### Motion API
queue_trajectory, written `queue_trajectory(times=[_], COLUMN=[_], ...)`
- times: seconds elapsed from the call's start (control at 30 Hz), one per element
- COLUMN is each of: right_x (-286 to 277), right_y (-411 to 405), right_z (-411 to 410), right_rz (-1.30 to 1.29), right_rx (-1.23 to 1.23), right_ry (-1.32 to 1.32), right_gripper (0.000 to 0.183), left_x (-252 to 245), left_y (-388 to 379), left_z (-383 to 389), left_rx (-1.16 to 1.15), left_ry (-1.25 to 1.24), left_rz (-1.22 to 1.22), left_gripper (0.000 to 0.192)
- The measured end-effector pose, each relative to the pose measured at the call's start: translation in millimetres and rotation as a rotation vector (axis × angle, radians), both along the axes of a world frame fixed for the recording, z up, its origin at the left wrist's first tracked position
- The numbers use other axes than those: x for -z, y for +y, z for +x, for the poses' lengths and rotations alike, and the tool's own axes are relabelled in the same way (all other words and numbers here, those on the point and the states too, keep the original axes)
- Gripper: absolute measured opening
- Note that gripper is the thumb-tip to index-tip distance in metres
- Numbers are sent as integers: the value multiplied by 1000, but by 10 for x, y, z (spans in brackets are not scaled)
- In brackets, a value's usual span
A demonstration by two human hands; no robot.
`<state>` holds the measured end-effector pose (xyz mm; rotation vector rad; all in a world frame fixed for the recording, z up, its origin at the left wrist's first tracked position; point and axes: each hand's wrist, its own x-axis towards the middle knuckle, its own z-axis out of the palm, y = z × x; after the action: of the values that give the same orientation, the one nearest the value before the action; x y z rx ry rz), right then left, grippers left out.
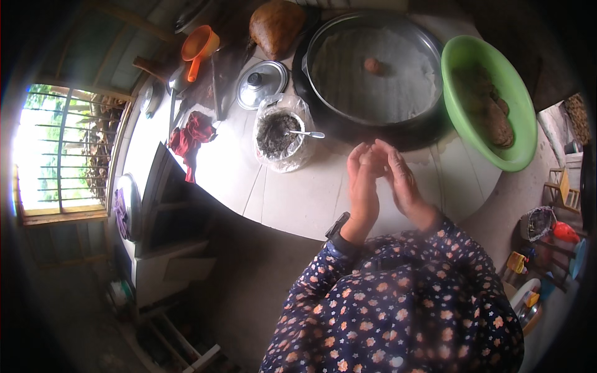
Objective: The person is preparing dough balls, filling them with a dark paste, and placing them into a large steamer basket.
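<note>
My left hand [364, 186] and my right hand [405, 179] meet at the fingertips, palms facing, in front of a large round pan. Whether something sits between the palms is hidden by the fingers. The wide metal pan [322, 95] is lined with a pale cloth [345, 88], and one brown dough-like ball [372, 65] rests on it. Right of the pan, a tilted green plastic basin [517, 93] holds a brown doughy mass [499, 123]. To the left, a bowl in a clear plastic bag [280, 164] contains a dark, crumbly mixture [275, 133] with a metal spoon [308, 134] in it.
A metal lid [275, 88], a red cloth [191, 135] and an orange dipper [198, 44] lie toward the left. Behind the lid is a large brown rounded object [275, 28]. The tiled counter [298, 196] has a curved front edge. A barred window [65, 149] is far left.
</note>
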<state>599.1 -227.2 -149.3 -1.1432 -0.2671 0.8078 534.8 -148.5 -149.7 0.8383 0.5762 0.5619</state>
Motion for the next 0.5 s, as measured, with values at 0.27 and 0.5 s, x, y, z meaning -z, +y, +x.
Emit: queue_trajectory(times=[0.27,0.5], right_x=[148,-51], right_y=[30,112], right_z=[99,125], right_rz=[100,44], right_rx=[76,199], right_ry=[226,214], right_gripper=[52,33], left_x=[87,76], left_y=[-74,-140], left_z=[-100,-112], left_rx=[99,89], left_ry=[204,224], left_rz=[1084,1050], left_gripper=[51,63])
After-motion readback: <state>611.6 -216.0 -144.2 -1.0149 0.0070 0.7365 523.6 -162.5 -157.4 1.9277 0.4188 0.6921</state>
